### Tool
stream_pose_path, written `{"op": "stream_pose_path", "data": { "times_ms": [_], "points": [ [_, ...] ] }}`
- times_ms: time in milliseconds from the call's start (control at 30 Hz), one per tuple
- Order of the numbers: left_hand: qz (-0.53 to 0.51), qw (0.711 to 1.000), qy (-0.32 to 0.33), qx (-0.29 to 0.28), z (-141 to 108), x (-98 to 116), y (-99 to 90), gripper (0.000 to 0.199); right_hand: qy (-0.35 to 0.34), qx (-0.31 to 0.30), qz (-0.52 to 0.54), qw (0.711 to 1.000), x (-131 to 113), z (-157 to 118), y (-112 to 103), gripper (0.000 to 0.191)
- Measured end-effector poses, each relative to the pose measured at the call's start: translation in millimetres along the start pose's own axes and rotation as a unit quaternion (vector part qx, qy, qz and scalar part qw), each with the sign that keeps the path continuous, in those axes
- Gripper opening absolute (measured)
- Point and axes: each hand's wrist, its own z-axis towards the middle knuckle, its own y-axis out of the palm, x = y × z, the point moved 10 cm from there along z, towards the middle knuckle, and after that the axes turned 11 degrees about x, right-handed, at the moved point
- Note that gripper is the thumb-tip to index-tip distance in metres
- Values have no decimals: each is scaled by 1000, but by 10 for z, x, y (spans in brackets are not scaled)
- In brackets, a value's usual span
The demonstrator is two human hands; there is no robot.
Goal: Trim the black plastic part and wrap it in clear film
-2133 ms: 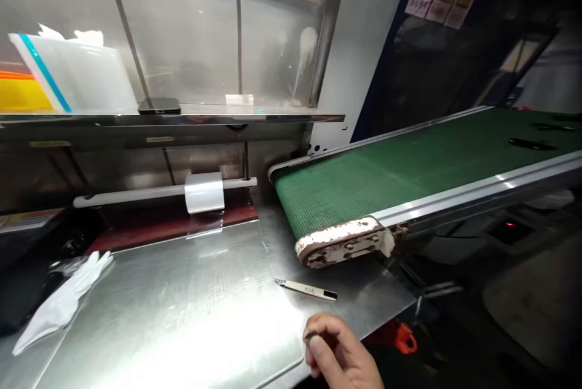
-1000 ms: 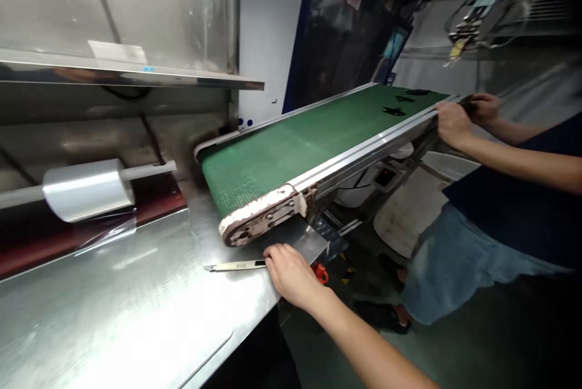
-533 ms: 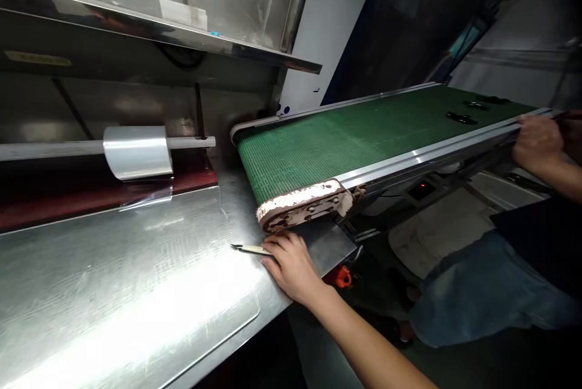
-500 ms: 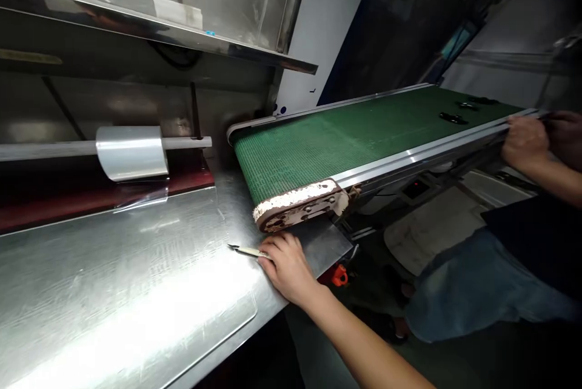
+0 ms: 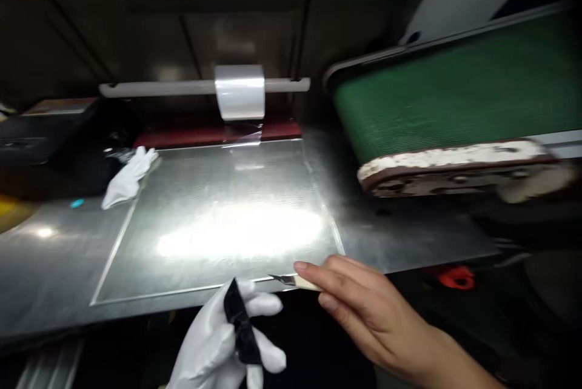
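Just off the near edge of the counter (image 5: 386,237), black part (image 5: 242,328): held in the gloved left hand (image 5: 207,346), slanting from upper left to lower right.
Left fingers: partly curled, closed about the black part.
Right hand (image 5: 382,316): bare, fingers drawn together on the pale handle of a knife (image 5: 300,282); dark blade pointed left toward the black part, not touching it.
Progress: black part and knife both in hand; judged readied rather than under the blade, with blade work seemingly outstanding; any cuts already made impossible to confirm.
Counter, farther back: loose white glove (image 5: 130,180) at left; roll of clear film (image 5: 240,95) on a pale rod (image 5: 159,88) behind.
Conveyor (image 5: 454,92), right: green belt, near end above the counter.
Hidden or unclear: rear of the knife behind fingers; surface detail of the black part lost to blur; both forearms cut off below; orange object (image 5: 458,278) at right too blurred to identify.
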Motion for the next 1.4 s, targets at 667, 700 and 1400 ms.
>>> {"op": "stream_pose_path", "data": {
  "times_ms": [667,700,1400],
  "points": [
    [-100,987,88,-92,-145,346,171,50,43,-122,105,986,-350,375,663,39],
    [-99,988,83,-87,-142,345,163,49,44,-120,107,986,-350,370,667,40],
    [-92,992,61,-62,-117,258,67,65,-11,-109,54,992,-380,349,663,41]
  ]
}}
